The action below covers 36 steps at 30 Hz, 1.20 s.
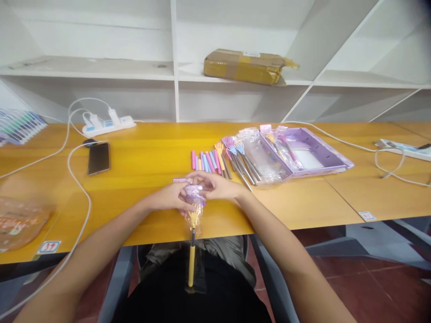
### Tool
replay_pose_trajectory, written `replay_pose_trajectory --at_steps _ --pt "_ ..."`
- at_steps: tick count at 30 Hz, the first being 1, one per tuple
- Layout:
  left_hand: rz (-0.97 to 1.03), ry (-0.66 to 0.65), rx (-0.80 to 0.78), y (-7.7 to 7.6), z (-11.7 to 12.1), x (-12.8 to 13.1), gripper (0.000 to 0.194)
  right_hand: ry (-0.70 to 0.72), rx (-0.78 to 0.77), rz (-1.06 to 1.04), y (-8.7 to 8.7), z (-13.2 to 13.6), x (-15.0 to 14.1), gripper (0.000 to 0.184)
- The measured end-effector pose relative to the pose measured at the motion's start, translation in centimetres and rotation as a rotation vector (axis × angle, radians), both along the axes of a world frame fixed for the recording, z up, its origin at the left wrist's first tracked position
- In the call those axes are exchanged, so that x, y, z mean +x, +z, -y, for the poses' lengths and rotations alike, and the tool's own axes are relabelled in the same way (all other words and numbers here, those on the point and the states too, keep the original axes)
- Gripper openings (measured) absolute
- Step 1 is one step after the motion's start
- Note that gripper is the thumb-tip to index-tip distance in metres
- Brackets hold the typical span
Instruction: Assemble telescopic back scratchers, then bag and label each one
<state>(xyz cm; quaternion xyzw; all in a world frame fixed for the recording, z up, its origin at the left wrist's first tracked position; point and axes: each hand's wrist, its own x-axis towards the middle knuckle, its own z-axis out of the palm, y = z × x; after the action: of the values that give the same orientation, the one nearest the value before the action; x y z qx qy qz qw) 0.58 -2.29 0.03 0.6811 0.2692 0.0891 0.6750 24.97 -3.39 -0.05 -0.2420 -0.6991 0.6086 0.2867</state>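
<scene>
White shelving rises beyond both my grips, on the far side of the yellow-brown counter, whose near edge runs just below them. Farther off and to the right of my grips, a taped cardboard parcel lies on a shelf. On the counter to their right sits a purple tray with bagged pieces inside. Well off to the left, toward the shelving, is a white power strip.

My left grip is closed on the clear bag near its top, and my right grip is closed on its upper end from the other side. Inside, the yellow hand-shaped scratcher lies with its claw just under my fingers and its handle pointing back toward me, past the counter's edge. Left and beyond is a dark phone. Just beyond my right grip lie loose claw-headed rods and, nearer its fingers, pastel sleeves. Smallest, a purple card shows between my grips.
</scene>
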Motion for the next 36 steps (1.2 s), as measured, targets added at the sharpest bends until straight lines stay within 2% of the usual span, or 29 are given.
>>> replay_pose_trajectory --at_steps 2,5,7,9,12,14,18,20,22,24,26,28,29,30,32,34,36 --pt "0.069 0.092 -0.001 0.2 -0.1 0.0 0.063 -0.004 -0.091 -0.043 -0.2 -0.3 0.2 0.055" --pt "0.235 0.401 0.007 0.8 -0.8 -0.3 0.062 0.027 -0.197 -0.035 -0.4 -0.6 0.4 0.055" --pt "0.367 0.649 0.021 1.1 -1.5 -0.6 0.06 0.084 -0.199 0.039 -0.3 -0.7 0.6 0.052" --pt "0.46 0.82 0.025 1.3 -2.2 -0.8 0.055 0.105 -0.163 0.117 -0.2 -0.9 0.7 0.047" --pt "0.533 0.925 -0.012 1.2 -2.7 -0.8 0.054 0.046 -0.102 0.155 -0.1 -1.2 0.7 0.045" --pt "0.572 0.919 -0.049 1.0 -2.7 -0.7 0.057 0.011 -0.068 0.154 0.0 -1.3 0.7 0.045" --pt "0.626 0.814 -0.085 1.0 -2.1 -0.7 0.057 -0.013 -0.046 0.166 1.2 -1.1 1.1 0.041" --pt "0.623 0.762 -0.076 1.1 -1.8 -0.8 0.056 -0.145 0.022 0.154 2.5 -0.9 2.3 0.039" --pt "0.598 0.712 -0.061 1.1 -1.6 -0.8 0.055 -0.425 0.186 0.161 4.4 -1.0 4.9 0.042" --pt "0.572 0.674 -0.049 0.9 -1.5 -0.8 0.055 -0.786 0.41 0.263 6.5 -1.3 9.1 0.053" --pt "0.55 0.635 -0.049 0.7 -1.4 -0.7 0.056 -1.11 0.616 0.502 8.1 -1.9 14.5 0.065" --pt "0.534 0.595 -0.051 0.4 -1.3 -0.6 0.058 -1.363 0.712 0.765 8.7 -2.8 20.1 0.069" --pt "0.527 0.577 -0.05 0.3 -1.3 -0.5 0.058 -1.447 0.709 0.902 8.4 -3.2 22.5 0.067" --pt "0.522 0.562 -0.048 0.3 -1.3 -0.5 0.058 -1.487 0.643 1.06 7.8 -3.5 24.5 0.064" --pt "0.514 0.549 -0.043 0.2 -1.1 -0.5 0.057 -1.421 0.407 1.364 5.7 -4.1 27.1 0.058" --pt "0.495 0.539 -0.042 0.3 -1.0 -0.5 0.056 -1.326 0.271 1.465 2.9 -4.4 28.1 0.05" --pt "0.466 0.534 -0.039 0.3 -0.9 -0.4 0.054 -1.276 0.215 1.489 0.5 -4.6 28.5 0.046"
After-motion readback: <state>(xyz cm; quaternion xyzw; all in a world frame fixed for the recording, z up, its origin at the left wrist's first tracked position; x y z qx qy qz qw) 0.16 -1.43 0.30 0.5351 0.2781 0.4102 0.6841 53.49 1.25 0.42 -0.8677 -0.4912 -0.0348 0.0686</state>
